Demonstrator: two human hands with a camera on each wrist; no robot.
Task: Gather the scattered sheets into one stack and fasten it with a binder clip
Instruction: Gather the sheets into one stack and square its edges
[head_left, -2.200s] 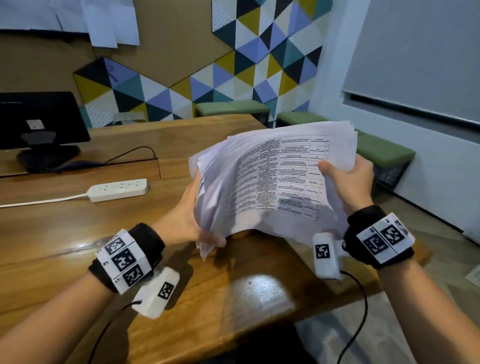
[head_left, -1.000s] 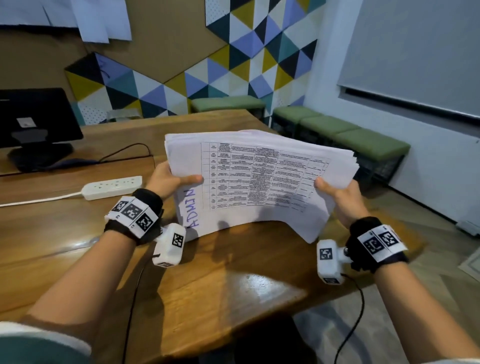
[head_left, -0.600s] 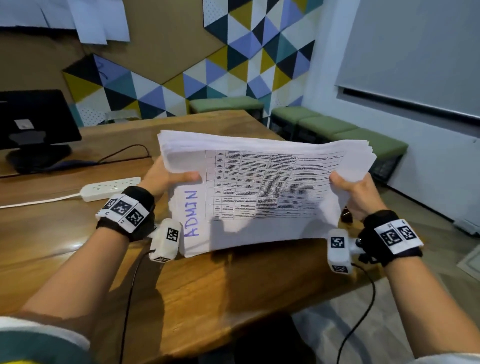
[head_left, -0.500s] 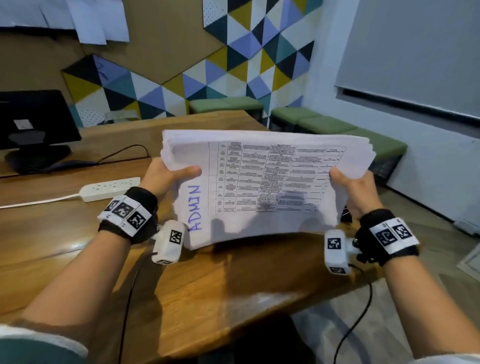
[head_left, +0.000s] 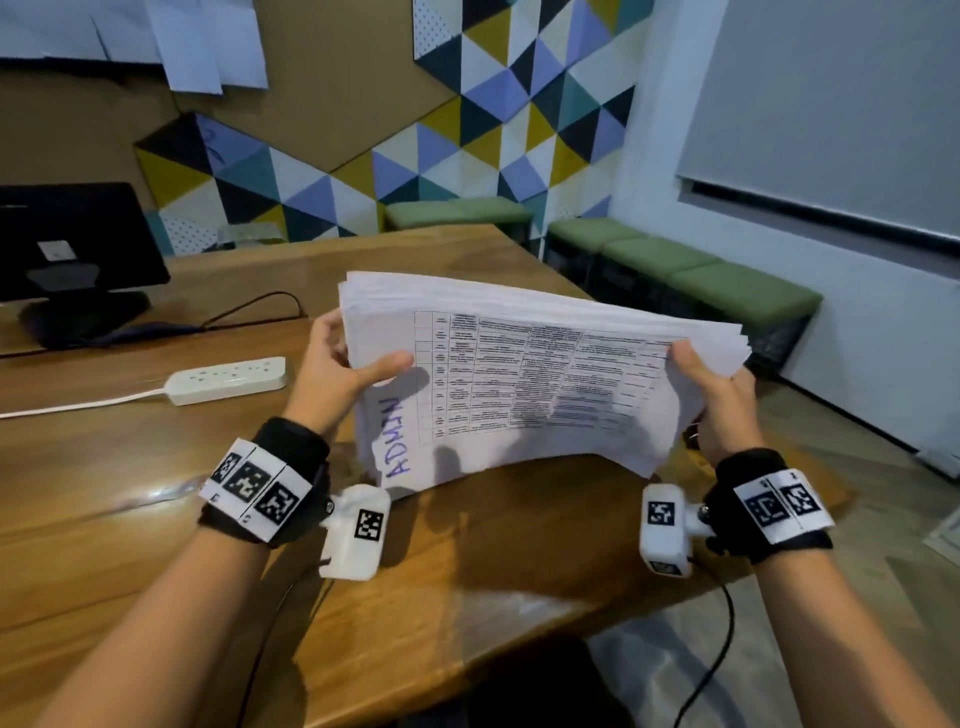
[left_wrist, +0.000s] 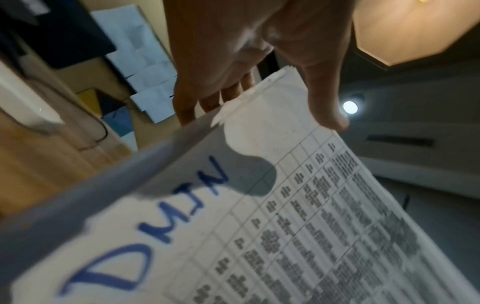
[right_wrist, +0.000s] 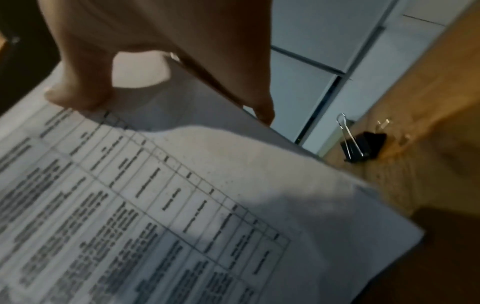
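A thick stack of printed sheets (head_left: 524, 379) with "ADMIN" in blue ink on the top page stands on its long edge on the wooden table (head_left: 130, 493). My left hand (head_left: 343, 364) grips its left end, thumb on the front, fingers behind. At the other end my right hand (head_left: 711, 389) grips the same way. The left wrist view shows the thumb (left_wrist: 324, 98) pressing the top sheet (left_wrist: 285, 216). The right wrist view shows the sheets (right_wrist: 182, 205), and a black binder clip (right_wrist: 363, 146) lying on the table beyond the stack's right end.
A white power strip (head_left: 228, 379) with its cable lies left of the stack. A black monitor (head_left: 72, 244) stands at the far left. Green benches (head_left: 727, 291) line the wall past the table's right edge (head_left: 571, 623).
The loose, skewed bundle has been turned and squared into a tidier stack. Over the last half second both hands lowered it slightly, its bottom edge now on the table.
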